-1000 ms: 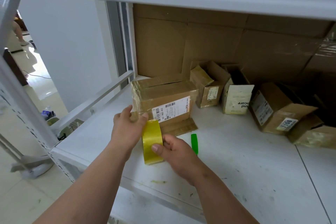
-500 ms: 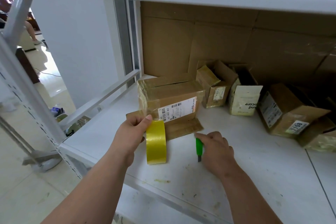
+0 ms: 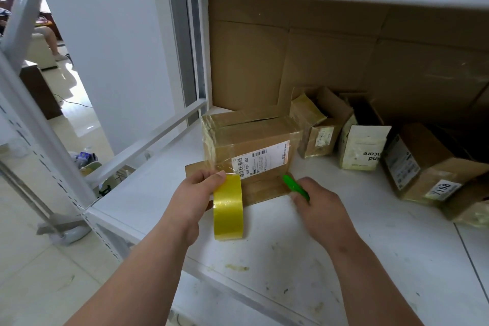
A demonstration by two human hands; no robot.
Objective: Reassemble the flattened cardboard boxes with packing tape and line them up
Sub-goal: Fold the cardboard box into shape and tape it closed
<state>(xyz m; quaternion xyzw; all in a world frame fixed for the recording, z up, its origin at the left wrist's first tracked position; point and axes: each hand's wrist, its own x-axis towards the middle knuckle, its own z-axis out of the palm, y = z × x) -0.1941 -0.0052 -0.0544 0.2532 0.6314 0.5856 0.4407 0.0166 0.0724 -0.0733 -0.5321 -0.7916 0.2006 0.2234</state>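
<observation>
left hand [image 3: 197, 194] gripping yellow tape roll [image 3: 228, 206], roll upright on edge on white shelf [image 3: 370, 259], a clear strip stretched from it up to taped box [image 3: 247, 137] just behind. right hand [image 3: 321, 204] curled around green cutter [image 3: 295, 185], tip at lower right flap of box, near shipping label [image 3: 260, 160]. further boxes in a row to the right: small open one [image 3: 318, 122], white-fronted one [image 3: 363, 145], one marked 1108 [image 3: 426, 164]; cardboard sheets [image 3: 330, 61] lining the back.
</observation>
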